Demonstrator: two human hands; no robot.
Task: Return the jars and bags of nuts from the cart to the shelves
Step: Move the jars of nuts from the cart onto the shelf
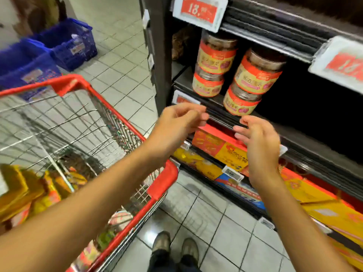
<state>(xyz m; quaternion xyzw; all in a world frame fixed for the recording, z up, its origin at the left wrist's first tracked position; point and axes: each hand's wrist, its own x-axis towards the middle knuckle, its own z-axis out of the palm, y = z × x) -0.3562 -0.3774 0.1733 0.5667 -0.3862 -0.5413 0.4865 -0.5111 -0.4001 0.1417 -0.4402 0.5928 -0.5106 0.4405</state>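
Head view.
- Your left hand (pixel 179 122), right hand (pixel 259 148): both empty, fingers loosely curled, held apart, hovering just before shelf (pixel 222 118) edge.
- Jars (pixel 255 75): four, in two stacks of two, on shelf at 12 o'clock from hands.
- Cart (pixel 163 183): at 8 o'clock from hands. Bags (pixel 27 193) piled inside at your end.
- Risk: right stack sits near shelf lip. Stray knuckle on your reach could topple upper jar.
- Risk: twisting back to cart, your forearm could catch red rim and make you fumble a bag.

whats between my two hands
Nothing held. In the head view, the gap between left hand and right hand shows only the shelf edge and a red box beyond.
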